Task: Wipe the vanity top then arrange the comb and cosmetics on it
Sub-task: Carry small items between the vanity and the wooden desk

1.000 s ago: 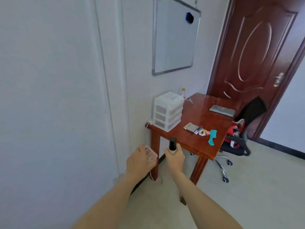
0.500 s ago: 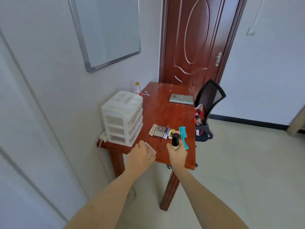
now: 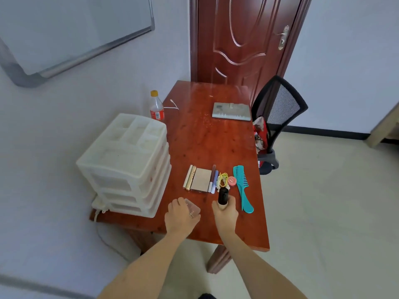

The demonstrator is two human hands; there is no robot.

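Over the red tabletop (image 3: 207, 137), the left hand (image 3: 180, 216) grips a clear case (image 3: 192, 209), fingers curled round it; the right hand (image 3: 225, 212) clasps a black-capped bottle (image 3: 223, 196) upright. The teal comb (image 3: 242, 187) lies beside a row of cosmetics (image 3: 207, 180). No writing is legible.

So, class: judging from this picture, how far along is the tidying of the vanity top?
Mostly arranged: the teal comb, compact and slim tubes already lie in a row on the vanity top. In hand: the left hand holds a clear case, the right hand a black-capped bottle. Both need placing. No cloth shows, so wiping can't be judged.
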